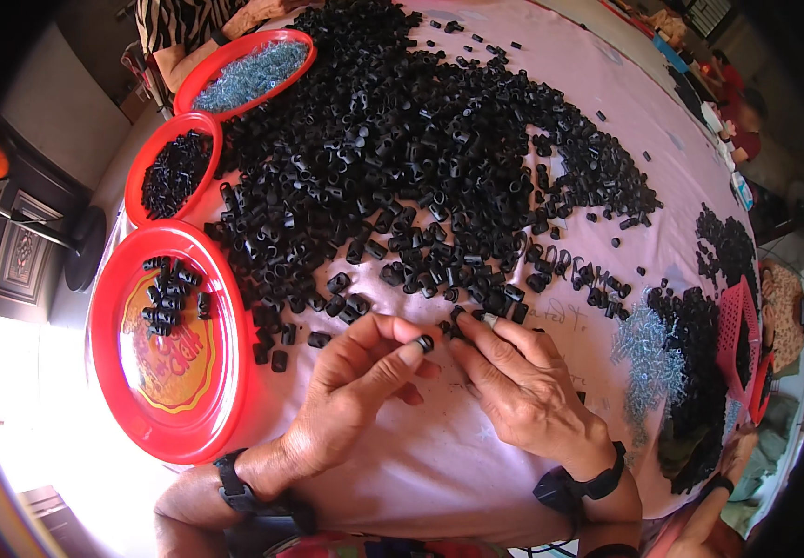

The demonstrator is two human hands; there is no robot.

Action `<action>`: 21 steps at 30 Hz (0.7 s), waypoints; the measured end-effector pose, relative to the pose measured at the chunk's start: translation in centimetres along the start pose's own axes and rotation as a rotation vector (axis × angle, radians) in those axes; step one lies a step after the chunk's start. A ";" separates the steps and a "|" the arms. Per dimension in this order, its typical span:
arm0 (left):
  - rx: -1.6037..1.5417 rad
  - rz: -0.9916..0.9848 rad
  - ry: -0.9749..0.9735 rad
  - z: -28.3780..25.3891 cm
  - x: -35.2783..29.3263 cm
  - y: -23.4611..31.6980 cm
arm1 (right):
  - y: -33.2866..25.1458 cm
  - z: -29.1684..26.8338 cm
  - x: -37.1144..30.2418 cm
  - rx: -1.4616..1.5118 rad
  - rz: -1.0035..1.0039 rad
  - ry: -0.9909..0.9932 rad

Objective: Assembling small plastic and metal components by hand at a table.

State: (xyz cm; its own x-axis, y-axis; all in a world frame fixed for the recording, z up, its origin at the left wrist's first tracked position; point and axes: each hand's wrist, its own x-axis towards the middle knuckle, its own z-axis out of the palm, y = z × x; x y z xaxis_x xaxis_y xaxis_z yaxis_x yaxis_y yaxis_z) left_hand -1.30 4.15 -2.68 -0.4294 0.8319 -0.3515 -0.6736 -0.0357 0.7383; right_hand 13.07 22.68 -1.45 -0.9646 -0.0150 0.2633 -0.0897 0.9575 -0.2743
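Between thumb and forefinger, my left hand (360,386) pinches a small black plastic cap (425,343), its open end showing. Just to its right, my right hand (523,386) is closed at the fingertips on another short black piece (459,314), partly hidden by the fingers. The hands are close together but apart, over the front edge of a big heap of black cylindrical caps (374,149). Left of my left hand lies a red plate (118,372) with a small cluster of black pieces (171,296) on it.
A red bowl (132,200) of thin black parts and a red dish (301,70) of clear bluish parts stand at far left. Clear pieces (649,353), dark pieces (690,372) and a pink basket (732,325) lie right. Other people's arms (253,14) reach in at the table's edges.
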 end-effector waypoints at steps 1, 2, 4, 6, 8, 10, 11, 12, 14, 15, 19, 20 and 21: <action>0.028 0.040 0.031 0.1 0.1 0.1 | 0.0 0.0 0.1 -0.030 -0.023 0.013; 0.056 0.080 0.062 0.2 0.2 0.2 | 0.0 0.0 0.1 -0.060 -0.046 0.026; 0.089 0.064 0.070 0.3 0.3 0.4 | 0.3 0.2 0.0 -0.038 -0.051 0.071; 0.204 0.025 -0.056 0.2 0.6 0.3 | 0.4 0.1 -0.2 -0.018 -0.051 0.122; 0.234 0.021 -0.077 0.1 0.7 0.0 | 0.2 0.1 -0.1 -0.025 -0.030 0.178; 0.263 0.017 -0.095 0.0 0.6 -0.1 | -0.1 -0.1 0.3 -0.026 -0.013 0.168; 0.239 -0.001 -0.094 -0.1 0.6 0.0 | -0.2 -0.1 0.4 -0.029 0.009 0.159; 0.216 -0.020 -0.094 -0.1 0.6 0.1 | -0.1 0.0 0.4 -0.028 0.009 0.156; 0.196 -0.042 -0.072 -0.2 0.5 0.6 | 0.1 0.0 0.1 -0.008 0.012 0.177; 0.179 -0.062 -0.050 -0.2 0.5 0.7 | 0.2 0.1 0.0 -0.009 0.013 0.174; 0.111 -0.075 -0.014 -0.4 0.5 0.6 | 0.3 0.0 -0.2 -0.006 0.049 0.195; 0.093 -0.077 -0.042 -0.6 0.5 0.7 | 0.2 0.0 -0.2 -0.005 0.050 0.170; 0.075 -0.078 -0.070 -0.7 0.6 0.7 | 0.1 0.1 -0.2 -0.004 0.049 0.169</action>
State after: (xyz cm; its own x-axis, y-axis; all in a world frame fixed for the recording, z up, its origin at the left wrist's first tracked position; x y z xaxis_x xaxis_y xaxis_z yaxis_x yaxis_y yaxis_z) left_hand -2.47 4.22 -2.80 -0.3329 0.8672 -0.3704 -0.6555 0.0696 0.7520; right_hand 13.25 22.81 -1.61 -0.9124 0.0801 0.4013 -0.0421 0.9571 -0.2866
